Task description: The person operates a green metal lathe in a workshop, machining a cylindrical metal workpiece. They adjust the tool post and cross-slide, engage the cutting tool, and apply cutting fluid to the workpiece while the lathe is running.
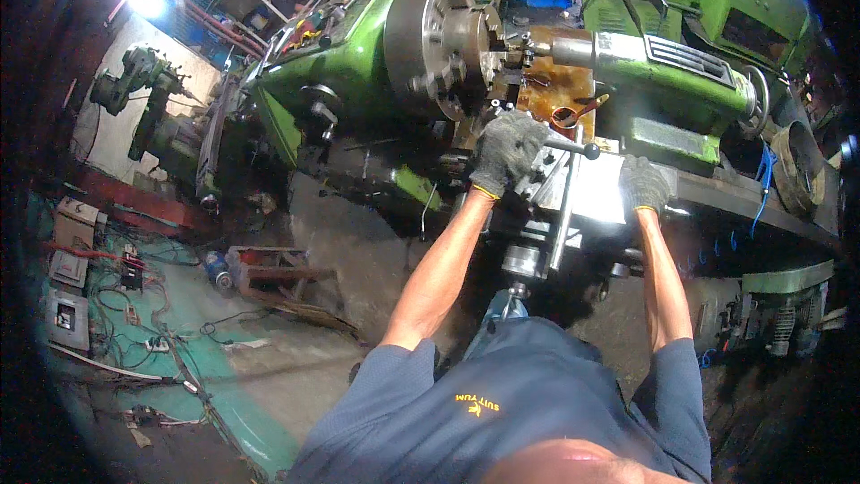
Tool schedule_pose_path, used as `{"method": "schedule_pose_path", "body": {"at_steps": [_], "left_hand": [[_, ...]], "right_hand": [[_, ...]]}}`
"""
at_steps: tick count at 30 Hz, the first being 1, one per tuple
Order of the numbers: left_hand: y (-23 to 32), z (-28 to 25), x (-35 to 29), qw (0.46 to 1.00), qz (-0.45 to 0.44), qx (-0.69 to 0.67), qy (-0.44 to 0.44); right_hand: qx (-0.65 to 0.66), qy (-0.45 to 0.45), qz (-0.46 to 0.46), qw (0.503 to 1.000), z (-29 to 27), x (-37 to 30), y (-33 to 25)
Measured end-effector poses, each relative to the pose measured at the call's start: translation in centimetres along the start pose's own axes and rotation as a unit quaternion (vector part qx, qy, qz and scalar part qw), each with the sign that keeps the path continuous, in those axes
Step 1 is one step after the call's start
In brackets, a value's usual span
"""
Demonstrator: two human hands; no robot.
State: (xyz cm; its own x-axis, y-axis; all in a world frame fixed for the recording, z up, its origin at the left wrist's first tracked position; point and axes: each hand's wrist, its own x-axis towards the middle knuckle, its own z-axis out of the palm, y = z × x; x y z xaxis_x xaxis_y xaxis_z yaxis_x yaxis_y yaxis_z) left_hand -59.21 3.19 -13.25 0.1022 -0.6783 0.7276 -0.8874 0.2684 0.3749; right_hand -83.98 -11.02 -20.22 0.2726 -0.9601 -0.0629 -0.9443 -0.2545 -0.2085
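My left hand [509,154], in a grey knit glove, is closed over the tool post area of a green lathe's carriage. What lies under its fingers is hidden. A lever with a black knob [591,151] sticks out to the right from beside this hand. My right hand [645,186], gloved alike, sits lower right at the edge of a bright, glaring flat surface [591,188]. Its fingers look curled, and their grip is hidden. Beyond my left hand, the large chuck [439,49] faces the tailstock quill [571,51], with a small metal part [518,52] between them.
A reddish cup [563,119] with a wooden-handled tool [591,108] stands behind the carriage. The green tailstock [672,76] and its handwheel [760,100] are to the right. Cables [166,341] trail over the floor at left, near a red metal frame [278,273].
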Motion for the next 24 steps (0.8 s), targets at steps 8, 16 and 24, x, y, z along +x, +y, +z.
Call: {"method": "schedule_pose_path", "body": {"at_steps": [8,16,24], "left_hand": [[0.0,-0.3,0.2,1.0,-0.002,-0.003,-0.004],[-0.1,-0.5,0.2,0.999,-0.003,0.001,-0.032],[0.5,-1.0,0.5,0.998,0.017,0.023,-0.052]], "right_hand": [[-0.052,-0.037,0.004,0.998,-0.5,0.1,-0.5],[-0.076,-0.025,0.017,0.997,0.3,0.3,-0.4],[-0.059,0.034,-0.036,0.997,-0.3,-0.5,-0.4]]}}
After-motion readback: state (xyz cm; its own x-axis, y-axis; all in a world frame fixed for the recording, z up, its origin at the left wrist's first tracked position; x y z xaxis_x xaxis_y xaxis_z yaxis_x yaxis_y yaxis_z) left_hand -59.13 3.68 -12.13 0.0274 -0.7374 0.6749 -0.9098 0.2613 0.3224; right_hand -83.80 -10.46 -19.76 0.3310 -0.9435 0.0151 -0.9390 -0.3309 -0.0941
